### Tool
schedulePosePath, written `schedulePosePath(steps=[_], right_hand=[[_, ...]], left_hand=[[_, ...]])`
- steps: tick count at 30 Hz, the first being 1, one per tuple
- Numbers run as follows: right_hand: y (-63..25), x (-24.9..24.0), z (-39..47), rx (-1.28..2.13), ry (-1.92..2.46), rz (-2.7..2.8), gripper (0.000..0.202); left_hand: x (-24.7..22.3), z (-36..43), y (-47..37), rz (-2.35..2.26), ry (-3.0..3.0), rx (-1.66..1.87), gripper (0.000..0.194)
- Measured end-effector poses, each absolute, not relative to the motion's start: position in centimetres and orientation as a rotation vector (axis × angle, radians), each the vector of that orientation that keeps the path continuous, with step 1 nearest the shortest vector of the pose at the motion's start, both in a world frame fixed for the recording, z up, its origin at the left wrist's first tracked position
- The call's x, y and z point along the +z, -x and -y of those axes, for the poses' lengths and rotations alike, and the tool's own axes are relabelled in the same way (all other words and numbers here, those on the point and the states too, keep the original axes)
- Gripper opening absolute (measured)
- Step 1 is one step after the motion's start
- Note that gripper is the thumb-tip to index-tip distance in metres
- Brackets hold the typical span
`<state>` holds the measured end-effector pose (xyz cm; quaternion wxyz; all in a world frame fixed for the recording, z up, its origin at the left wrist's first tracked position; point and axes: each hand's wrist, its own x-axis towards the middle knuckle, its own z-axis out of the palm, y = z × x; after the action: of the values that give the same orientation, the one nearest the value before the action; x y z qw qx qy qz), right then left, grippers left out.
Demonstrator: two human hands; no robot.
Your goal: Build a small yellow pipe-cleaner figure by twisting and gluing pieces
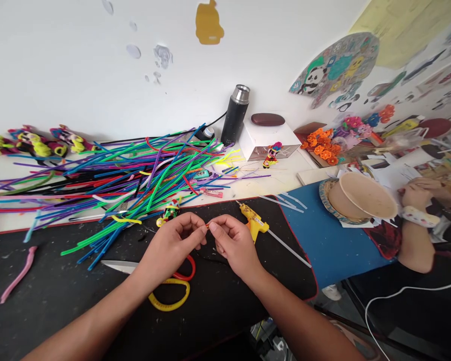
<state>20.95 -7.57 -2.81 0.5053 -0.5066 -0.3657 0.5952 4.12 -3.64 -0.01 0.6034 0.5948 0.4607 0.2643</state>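
My left hand (178, 243) and my right hand (235, 243) meet over the black mat (225, 311), fingertips nearly touching. Both are closed in a pinch on a tiny orange piece (207, 225), mostly covered by the fingers; it may be a bit of pipe cleaner. Scissors with red and yellow handles (169, 301) lie under my left wrist, blades partly hidden. A small pipe-cleaner figure (170, 210) stands just behind my left hand. To the right of my right hand rests a yellow glue gun (253, 220) with a clear glue stick (289, 248) in its back.
A heap of coloured pipe cleaners (135, 175) covers the back left. Behind stand a black thermos (235, 115) and a white box (270, 140). A pink pipe-cleaner piece (18, 276) lies at left. On the blue mat (330, 255) sits a paper tub (364, 198); another person's arm (417, 240) rests beyond.
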Motion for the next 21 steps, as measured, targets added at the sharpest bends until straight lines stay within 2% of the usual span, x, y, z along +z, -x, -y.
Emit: schedulePosePath(steps=[14, 21], right_hand=[[-20.9, -2.3, 7.4, 1.465, 1.181, 0.796, 0.036], [-22.4, -1.6, 6.5, 1.319, 1.172, 0.69, 0.031]], left_hand=[[0.0, 3.6, -4.2, -1.062, -1.368, 0.622, 0.029], [0.3, 3.5, -4.2, -1.063, -1.323, 0.664, 0.029]])
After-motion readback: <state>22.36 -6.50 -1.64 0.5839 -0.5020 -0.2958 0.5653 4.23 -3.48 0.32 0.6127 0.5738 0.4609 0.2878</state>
